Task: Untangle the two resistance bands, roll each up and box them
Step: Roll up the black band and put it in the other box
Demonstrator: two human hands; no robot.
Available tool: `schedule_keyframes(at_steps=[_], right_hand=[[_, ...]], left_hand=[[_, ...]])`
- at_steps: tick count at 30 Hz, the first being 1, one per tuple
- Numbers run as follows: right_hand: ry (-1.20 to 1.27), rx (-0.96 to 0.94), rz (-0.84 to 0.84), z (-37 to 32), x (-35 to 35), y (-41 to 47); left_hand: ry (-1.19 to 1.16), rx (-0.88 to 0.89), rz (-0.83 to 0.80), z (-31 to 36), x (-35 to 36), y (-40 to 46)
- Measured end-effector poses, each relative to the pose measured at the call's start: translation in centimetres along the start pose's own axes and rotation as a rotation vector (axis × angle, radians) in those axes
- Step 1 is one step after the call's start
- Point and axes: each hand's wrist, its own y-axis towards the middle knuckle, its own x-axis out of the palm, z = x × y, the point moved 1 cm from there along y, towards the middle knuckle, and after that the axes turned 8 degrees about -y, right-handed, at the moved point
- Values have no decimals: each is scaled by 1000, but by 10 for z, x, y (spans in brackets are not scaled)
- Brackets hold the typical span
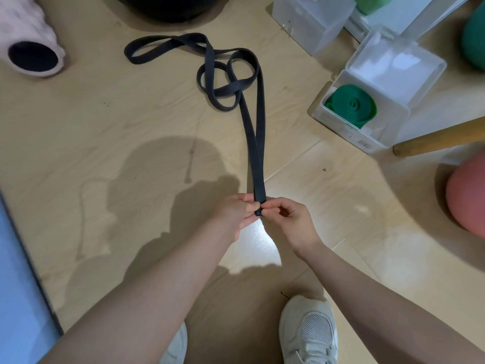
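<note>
A long black resistance band (256, 137) runs across the wooden floor, doubled flat from my hands up to a loose tangle of loops at the top centre. My left hand (236, 212) and my right hand (287, 219) both pinch the band's near folded end, fingertips meeting on it. A green band (353, 105), rolled into a coil, sits inside a clear plastic box (341, 134) lying open on its side at the right.
A second clear box (312, 19) stands at the top right. A pink foam roller (29, 40) lies top left, a wooden stick (441, 139) and a pink ball (467, 195) at the right. My shoes (308, 332) are below, a blue mat (18, 285) along the left edge.
</note>
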Motion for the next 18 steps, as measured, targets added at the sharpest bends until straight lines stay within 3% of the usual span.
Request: schedule_keyframes(at_steps=[3, 8, 18], right_hand=[[-60, -97, -46, 1, -1, -3], [-152, -154, 30, -4, -8, 1], [252, 256, 66, -18, 1, 0]], left_hand=[[-76, -52, 19, -1, -1, 0], [-241, -78, -13, -4, 3, -1], [-283, -120, -72, 2, -4, 1]])
